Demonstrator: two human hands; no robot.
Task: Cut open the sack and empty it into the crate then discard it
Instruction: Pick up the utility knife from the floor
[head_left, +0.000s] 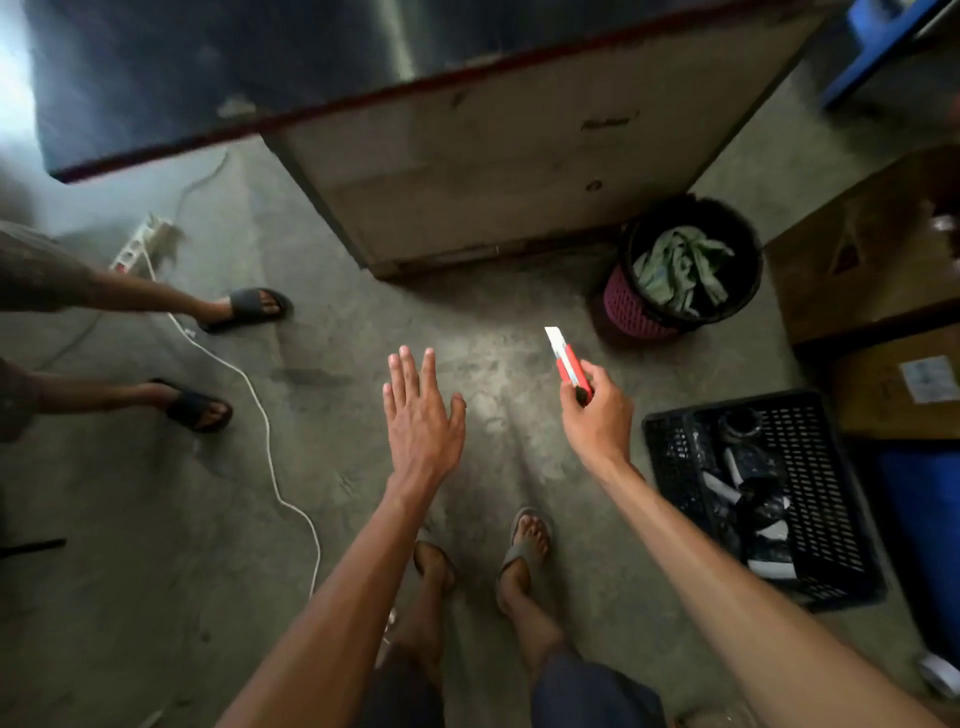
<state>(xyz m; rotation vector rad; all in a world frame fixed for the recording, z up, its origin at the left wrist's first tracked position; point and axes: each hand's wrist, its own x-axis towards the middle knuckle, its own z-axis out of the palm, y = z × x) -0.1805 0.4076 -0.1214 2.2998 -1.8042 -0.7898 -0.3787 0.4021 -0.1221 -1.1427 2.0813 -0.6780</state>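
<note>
Right hand: your right hand (597, 415) is clamped round the red handle of a utility knife (569, 361), blade run out and aimed up and away from you, clear of your legs and of the other hand. That reads as a safe carry, not a cutting pose.

Left hand: your left hand (421, 410) is empty, palm down, fingers (410, 374) spread and straight, hovering over bare concrete floor (322, 467). It touches nothing; I judge it is held wide to stay off the blade.

Sack: no full sack shows anywhere. A crumpled green one (680, 273) lies inside the bin (649, 312), which stands at the near corner of the big cabinet (493, 166). I take that to be the discarded sack, though I cannot be sure.

Crate: the black crate (826, 499) sits on the floor just beside your right arm, against the cardboard boxes (893, 374). Dark and pale pieces lie in it; what they are is too dim to tell.

Stage: judged from that, cutting, emptying and discarding look done, and only the open blade is left to retract.

Hazards: another person's sandalled feet (223, 358) stand at the left edge, with a white cable (270, 436) trailing across the floor between you. Mind both while the blade is out.
</note>
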